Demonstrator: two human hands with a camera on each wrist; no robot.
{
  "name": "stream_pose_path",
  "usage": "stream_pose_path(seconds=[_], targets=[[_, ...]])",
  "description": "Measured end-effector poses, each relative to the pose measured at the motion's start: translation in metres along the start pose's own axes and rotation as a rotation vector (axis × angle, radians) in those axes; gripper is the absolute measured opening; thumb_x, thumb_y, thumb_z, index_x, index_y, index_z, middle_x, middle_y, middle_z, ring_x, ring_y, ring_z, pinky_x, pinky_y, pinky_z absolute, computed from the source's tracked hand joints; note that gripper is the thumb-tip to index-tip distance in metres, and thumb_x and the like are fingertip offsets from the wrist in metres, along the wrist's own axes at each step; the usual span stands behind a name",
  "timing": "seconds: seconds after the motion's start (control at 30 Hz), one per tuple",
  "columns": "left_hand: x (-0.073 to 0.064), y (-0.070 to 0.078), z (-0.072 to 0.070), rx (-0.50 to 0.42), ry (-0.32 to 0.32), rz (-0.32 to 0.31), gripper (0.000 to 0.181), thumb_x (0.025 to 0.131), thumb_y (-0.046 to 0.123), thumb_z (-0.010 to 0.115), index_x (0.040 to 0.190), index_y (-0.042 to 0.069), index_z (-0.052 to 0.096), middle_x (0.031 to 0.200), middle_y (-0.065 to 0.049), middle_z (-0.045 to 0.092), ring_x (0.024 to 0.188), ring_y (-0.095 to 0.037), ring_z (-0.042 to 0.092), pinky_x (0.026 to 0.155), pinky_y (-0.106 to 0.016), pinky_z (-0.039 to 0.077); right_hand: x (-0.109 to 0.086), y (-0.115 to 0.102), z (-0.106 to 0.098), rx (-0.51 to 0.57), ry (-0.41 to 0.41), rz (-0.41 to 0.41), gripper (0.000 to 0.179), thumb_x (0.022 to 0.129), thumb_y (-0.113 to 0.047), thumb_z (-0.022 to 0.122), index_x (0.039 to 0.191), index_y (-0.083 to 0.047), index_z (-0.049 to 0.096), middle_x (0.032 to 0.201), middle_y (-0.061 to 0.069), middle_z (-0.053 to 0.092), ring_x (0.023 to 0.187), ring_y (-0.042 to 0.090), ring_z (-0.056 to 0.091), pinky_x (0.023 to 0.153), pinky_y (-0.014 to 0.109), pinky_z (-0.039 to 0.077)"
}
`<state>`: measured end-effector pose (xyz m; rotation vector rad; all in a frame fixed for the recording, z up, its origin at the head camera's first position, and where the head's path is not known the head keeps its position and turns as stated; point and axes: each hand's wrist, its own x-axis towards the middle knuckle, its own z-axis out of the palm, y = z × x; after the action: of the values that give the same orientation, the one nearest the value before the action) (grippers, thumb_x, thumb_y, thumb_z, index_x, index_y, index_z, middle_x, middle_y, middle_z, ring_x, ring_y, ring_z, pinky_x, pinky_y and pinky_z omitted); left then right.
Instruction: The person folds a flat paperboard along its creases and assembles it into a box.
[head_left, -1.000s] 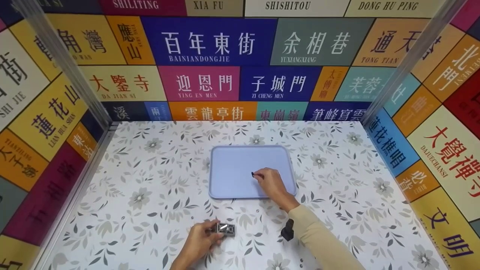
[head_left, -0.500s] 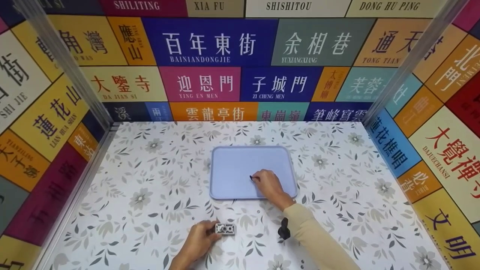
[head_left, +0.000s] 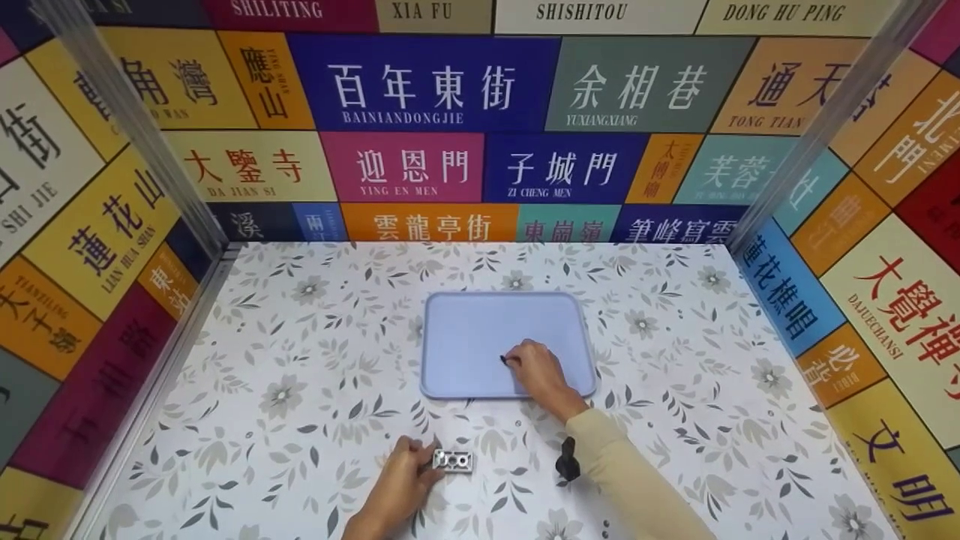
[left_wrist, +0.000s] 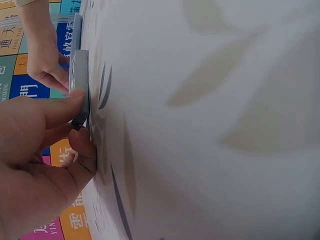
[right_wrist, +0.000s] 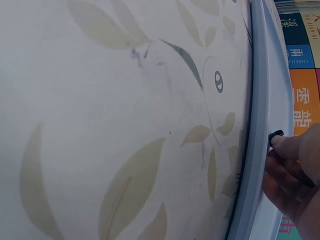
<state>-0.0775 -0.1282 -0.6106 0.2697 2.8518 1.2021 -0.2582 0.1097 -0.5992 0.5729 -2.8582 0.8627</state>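
My left hand (head_left: 399, 480) grips one end of a small silver-grey rectangular block (head_left: 453, 460) with round holes in its upper face, low over the table in front of the tray. In the left wrist view the thumb and fingers pinch the block (left_wrist: 81, 75) close to the tabletop. Over the right half of a pale blue tray (head_left: 461, 337), my right hand (head_left: 536, 371) pinches a tiny black piece (head_left: 503, 359) between thumb and fingertip. The right wrist view shows that black piece (right_wrist: 275, 136) just past the tray's near rim; its kind is too small to tell.
The table (head_left: 300, 450) has a white floral covering. Walls of coloured name panels (head_left: 420, 82) stand at its back and both sides, with clear strips at the corners. A black device (head_left: 568, 459) is worn on the right wrist.
The left hand has turned the block so its holed face shows more squarely upward. The right hand, still pinching the black piece, has shifted slightly toward the tray's near edge.
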Motion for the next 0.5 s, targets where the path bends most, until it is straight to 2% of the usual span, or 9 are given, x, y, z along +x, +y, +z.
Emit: stream_pose_path(seconds=[0.23, 0.5], targets=[[-0.0002, -0.0013, -0.0002, -0.028, -0.029, -0.040, 0.047, 0.089, 0.011, 0.074, 0.127, -0.012, 0.061, 0.104, -0.012, 0.052, 0.094, -0.018, 0.054, 0.080, -0.034, 0.057, -0.0016, 0.0009, 0.0030, 0.002, -0.009, 0.021, 0.007, 0.090, -0.006, 0.073, 0.092, -0.006, 0.080, 0.089, 0.008, 0.070, 0.087, 0.028, 0.068, 0.078, 0.044, 0.063], [0.0000, -0.0021, -0.0055, -0.084, -0.048, -0.082, 0.053, 0.085, 0.009, 0.078, 0.128, -0.015, 0.058, 0.109, -0.015, 0.054, 0.104, -0.028, 0.058, 0.094, -0.045, 0.057, -0.0036, 0.0000, 0.0031, 0.024, -0.018, 0.080, 0.007, 0.089, -0.011, 0.076, 0.094, -0.007, 0.078, 0.092, 0.007, 0.068, 0.090, 0.028, 0.067, 0.082, 0.045, 0.062]])
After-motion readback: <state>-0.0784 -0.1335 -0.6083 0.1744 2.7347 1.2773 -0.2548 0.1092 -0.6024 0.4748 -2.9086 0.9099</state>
